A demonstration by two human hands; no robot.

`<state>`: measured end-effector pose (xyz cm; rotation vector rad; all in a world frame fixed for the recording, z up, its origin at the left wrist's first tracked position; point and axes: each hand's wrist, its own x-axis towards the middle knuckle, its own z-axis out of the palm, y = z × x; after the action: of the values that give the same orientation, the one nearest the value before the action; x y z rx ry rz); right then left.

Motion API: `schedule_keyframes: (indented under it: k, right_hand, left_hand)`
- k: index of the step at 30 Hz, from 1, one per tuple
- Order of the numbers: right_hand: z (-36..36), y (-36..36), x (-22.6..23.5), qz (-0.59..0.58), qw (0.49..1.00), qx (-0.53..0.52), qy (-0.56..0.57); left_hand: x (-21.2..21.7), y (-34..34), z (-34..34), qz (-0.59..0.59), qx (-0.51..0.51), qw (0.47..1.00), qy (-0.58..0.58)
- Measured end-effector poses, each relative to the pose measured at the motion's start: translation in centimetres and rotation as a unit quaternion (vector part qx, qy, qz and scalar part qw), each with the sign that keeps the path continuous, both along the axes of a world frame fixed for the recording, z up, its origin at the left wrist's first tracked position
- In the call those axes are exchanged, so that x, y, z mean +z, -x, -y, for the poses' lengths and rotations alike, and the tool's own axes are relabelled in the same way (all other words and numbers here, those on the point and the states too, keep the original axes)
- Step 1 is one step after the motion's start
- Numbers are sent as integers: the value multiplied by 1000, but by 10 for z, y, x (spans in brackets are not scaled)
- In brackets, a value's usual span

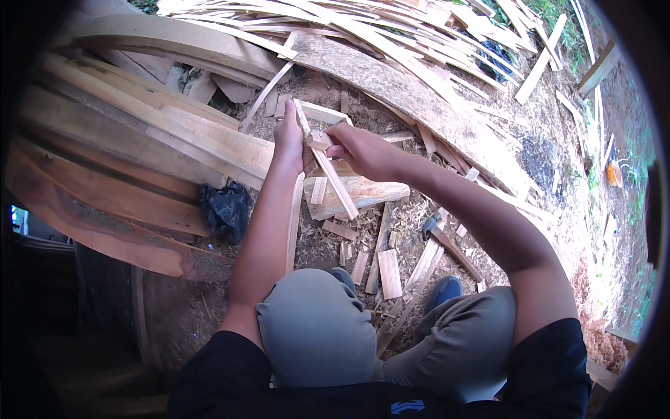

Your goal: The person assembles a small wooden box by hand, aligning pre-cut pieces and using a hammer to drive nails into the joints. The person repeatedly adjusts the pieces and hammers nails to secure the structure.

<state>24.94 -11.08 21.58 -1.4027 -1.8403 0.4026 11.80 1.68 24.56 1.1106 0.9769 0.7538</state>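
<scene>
Both arms are stretched forward over the ground, and the hands meet at a long, narrow wooden strip that slants down to the right. My left hand is closed on its upper part, thumb pointing up along the wood. From the right, my right hand pinches a small wooden block against the strip. Whether the block is joined to the strip I cannot tell. Beyond the hands lies another pale wooden piece, partly hidden. Under the strip's lower end sits a thick chunk of wood.
A hammer lies right of my knees among offcuts and shavings. Large curved planks are stacked at left, with a black plastic bag beside them. A long slab and many thin strips cover the far ground.
</scene>
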Motion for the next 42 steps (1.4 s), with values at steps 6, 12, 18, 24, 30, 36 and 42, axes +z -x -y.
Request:
schedule_keyframes:
  k: [6, 12, 18, 24, 30, 36, 42]
  right_hand:
    - [13, 4, 9, 1, 999, 18, 39]
    - [19, 8, 21, -22, 994, -33, 102]
    - [21, 8, 15, -4, 994, -60, 90]
    - [16, 8, 0, -115, 990, -63, 51]
    - [13, 3, 1, -12, 997, -78, -10]
    - [24, -14, -2, 121, 990, -33, -70]
    - [29, -13, 7, 69, 997, -42, -10]
  left_hand:
    - [-5, 1, -3, -9, -78, 997, 26]
    - [-3, -10, 15, -19, -47, 999, -15]
    - [-18, -16, 21, 13, -54, 996, -68]
    - [-23, -18, 22, 14, -43, 998, -55]
    - [-32, -21, 13, 58, -58, 996, -24]
    - [-31, -23, 25, 24, -156, 987, 36]
    - [-52, -22, 5, -15, -129, 991, 11]
